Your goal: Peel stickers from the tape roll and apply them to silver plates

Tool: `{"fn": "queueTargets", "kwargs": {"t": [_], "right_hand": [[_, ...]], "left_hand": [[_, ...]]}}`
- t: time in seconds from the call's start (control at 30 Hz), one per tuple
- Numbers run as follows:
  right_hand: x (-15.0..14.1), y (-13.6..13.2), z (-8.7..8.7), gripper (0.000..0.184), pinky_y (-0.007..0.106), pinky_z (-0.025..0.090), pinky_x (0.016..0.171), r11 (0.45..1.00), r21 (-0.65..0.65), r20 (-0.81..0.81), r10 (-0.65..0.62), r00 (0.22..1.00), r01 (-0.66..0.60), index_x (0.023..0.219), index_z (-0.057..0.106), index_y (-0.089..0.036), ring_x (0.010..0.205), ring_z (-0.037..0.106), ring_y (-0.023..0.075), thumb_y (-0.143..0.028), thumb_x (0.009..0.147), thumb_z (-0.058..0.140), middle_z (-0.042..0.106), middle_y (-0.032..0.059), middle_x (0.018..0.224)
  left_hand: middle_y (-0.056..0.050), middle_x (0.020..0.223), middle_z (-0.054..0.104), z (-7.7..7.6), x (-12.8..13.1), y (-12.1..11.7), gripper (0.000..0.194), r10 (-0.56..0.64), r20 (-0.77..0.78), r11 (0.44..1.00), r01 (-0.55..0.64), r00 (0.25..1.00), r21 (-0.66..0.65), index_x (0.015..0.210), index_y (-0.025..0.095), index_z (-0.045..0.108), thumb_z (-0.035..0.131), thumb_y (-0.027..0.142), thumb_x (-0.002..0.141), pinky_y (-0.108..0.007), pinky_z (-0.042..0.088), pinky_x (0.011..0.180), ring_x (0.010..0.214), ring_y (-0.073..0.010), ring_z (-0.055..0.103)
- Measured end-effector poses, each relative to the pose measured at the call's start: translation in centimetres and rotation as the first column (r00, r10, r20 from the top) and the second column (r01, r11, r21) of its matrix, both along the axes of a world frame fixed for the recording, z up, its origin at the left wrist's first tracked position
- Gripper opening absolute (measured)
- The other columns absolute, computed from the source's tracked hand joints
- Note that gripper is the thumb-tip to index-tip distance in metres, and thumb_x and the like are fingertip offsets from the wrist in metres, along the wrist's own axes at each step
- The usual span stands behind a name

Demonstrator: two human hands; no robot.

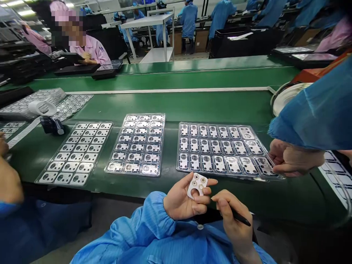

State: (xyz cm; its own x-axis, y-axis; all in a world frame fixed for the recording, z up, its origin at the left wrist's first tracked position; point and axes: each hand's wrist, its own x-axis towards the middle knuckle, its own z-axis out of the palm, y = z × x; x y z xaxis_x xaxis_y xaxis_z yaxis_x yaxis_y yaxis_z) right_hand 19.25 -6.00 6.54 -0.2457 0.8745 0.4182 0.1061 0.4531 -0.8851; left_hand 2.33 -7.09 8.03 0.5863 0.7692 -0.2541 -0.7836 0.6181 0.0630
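My left hand (178, 201) is closed on a small white plate (198, 186) with a large round cutout and several ringed holes, held up in front of my chest. Close to its right, my right hand (233, 216) grips a slim black pen-like tool (242, 218). The tool's tip is hidden by my fingers, so I cannot tell its exact kind. Just beyond my hands lies a clear tray (178, 152) filled with rows of similar plates. Two more such trays, a middle one (162, 146) and a left one (96, 161), lie on the green bench.
A co-worker's hand (297, 157) in a blue sleeve touches the right tray's edge. Another person's arm (11, 179) is at far left. A tape roll (42, 108), a dark dispenser-like object (51, 125) and wrapped trays (16, 104) stand at left. A pink-clothed person sits across the bench (170, 80).
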Motion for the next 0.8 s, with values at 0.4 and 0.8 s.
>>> {"fn": "queueTargets", "kwargs": {"t": [0.4, 0.8], "right_hand": [[-0.7, -1.0, 0.2, 0.025, 0.022, 0.037, 0.044, 0.996, -0.089, -0.027, 0.018, 0.999, -0.02, 0.076, 0.064, -0.021, 0.05, 0.048, 0.0108, -0.033, 0.096, 0.054, 0.054, -0.0013, 0.061], [-3.1, 0.2, -5.5, 0.027, 0.027, 0.051, 0.057, 0.971, 0.238, 0.37, -0.075, 0.926, -0.017, 0.099, 0.071, -0.016, 0.054, 0.063, 0.0164, -0.041, 0.089, 0.065, 0.066, 0.0043, 0.069]], "left_hand": [[-0.003, 0.083, 0.04, 0.5, -0.4, -0.2, 0.048, 0.037, -0.002, 0.997, -0.037, 0.999, 0.074, 0.117, 0.006, 0.065, 0.044, 0.044, 0.095, -0.021, 0.02, 0.049, 0.058, -0.0082, 0.024], [-0.003, 0.084, 0.058, 4.8, -16.4, -3.9, 0.03, 0.866, -0.394, 0.398, -0.901, 0.308, 0.17, 0.1, 0.013, 0.062, 0.048, 0.04, 0.1, -0.013, 0.03, 0.042, 0.053, -0.0024, 0.041]]}}
